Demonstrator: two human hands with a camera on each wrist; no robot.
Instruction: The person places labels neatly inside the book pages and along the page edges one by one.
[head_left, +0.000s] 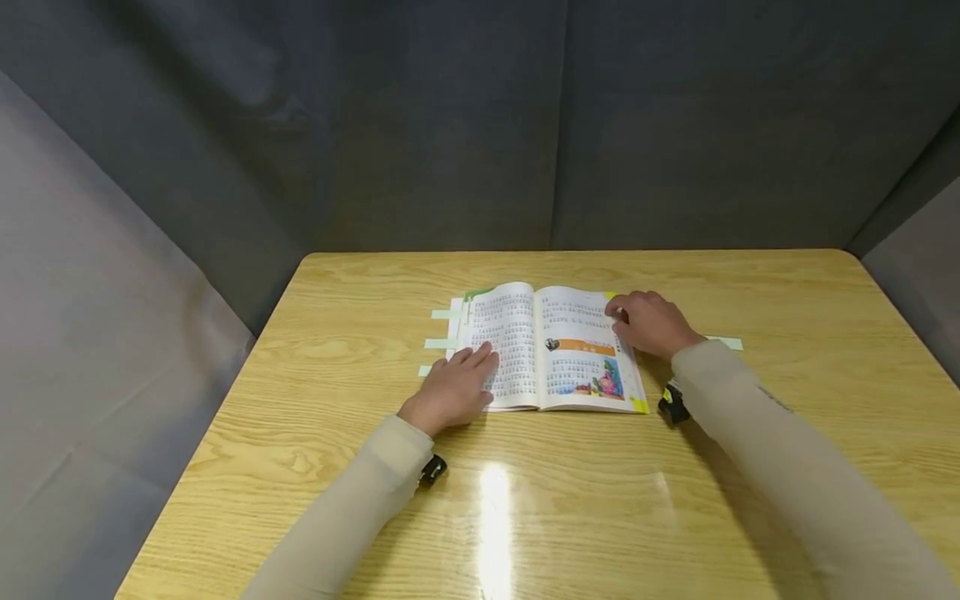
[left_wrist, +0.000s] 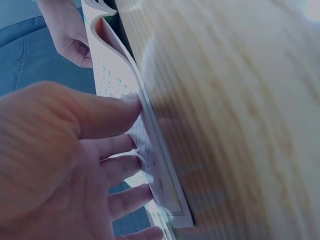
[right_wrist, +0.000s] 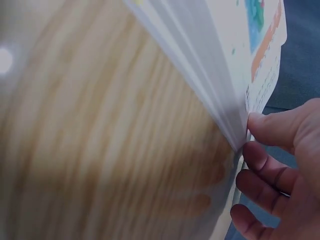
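An open book [head_left: 517,342] with printed text lies on the table, with an orange banner and a colourful picture on its right page [head_left: 577,321]. My left hand [head_left: 453,390] rests on the lower left page, fingers spread and nearly straight. In the left wrist view, the thumb [left_wrist: 107,114] lies across the page near its bottom edge. At the outer edge of the right page, my right hand [head_left: 654,323] pinches the page edge between thumb and forefinger. The right wrist view shows the thumb [right_wrist: 275,127] on the page and the page edges [right_wrist: 200,75] fanned slightly.
Pale green tabs [head_left: 441,343] stick out from the book's left side, and another tab [head_left: 726,342] shows beyond my right wrist. The wooden table [head_left: 337,333] ends at a dark curtain [head_left: 450,125]. Small black devices [head_left: 432,470] sit at both wrists.
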